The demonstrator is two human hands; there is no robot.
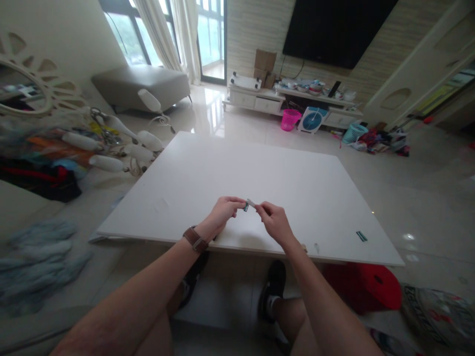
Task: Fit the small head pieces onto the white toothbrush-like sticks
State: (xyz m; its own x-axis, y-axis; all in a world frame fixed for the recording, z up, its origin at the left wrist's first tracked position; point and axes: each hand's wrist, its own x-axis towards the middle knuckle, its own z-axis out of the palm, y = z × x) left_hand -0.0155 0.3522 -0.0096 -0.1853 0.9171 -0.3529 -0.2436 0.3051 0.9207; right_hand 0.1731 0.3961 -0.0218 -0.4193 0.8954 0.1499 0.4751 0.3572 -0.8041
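Above the near half of the white tabletop [260, 168], both hands meet around small parts. My left hand [222, 212], with a brown watch strap on its wrist, pinches a small dark green and white piece [246, 207] between its fingertips. A short pale grey strip [251, 202] runs from that piece to my right hand [274, 221], whose thumb and fingers are closed on its other end. The two parts touch or nearly touch; their exact kind is too small to tell. Toward the right corner lies a dark green flat piece [361, 236].
Near the front edge lies a small clear piece [316, 248]. Thin translucent scraps [161, 203] rest on the left side. A lamp with white shades [143, 143] stands beyond the left edge. A red stool-like object [378, 287] is below the right corner, beside a printed bag [438, 316].
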